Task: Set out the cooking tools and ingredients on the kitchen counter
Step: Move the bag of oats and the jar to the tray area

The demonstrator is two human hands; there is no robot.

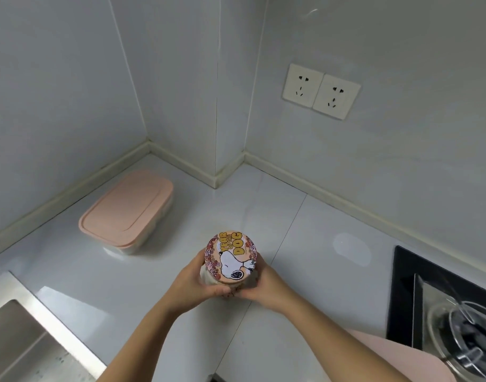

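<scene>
We're holding the jar (230, 260) with left hand (197, 282) and right hand (266, 288), fingers curling round it, only the box (126, 208) sitting out on the tabletop (291, 230).

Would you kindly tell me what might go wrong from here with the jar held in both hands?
1. The left hand and right hand grip the jar below its printed lid; a loose lid could spill contents if tilted.
2. The counter looks hard and glossy, so a slip could crack the jar.
3. The stove sits close at the right; a jar set there may crowd it.
</scene>
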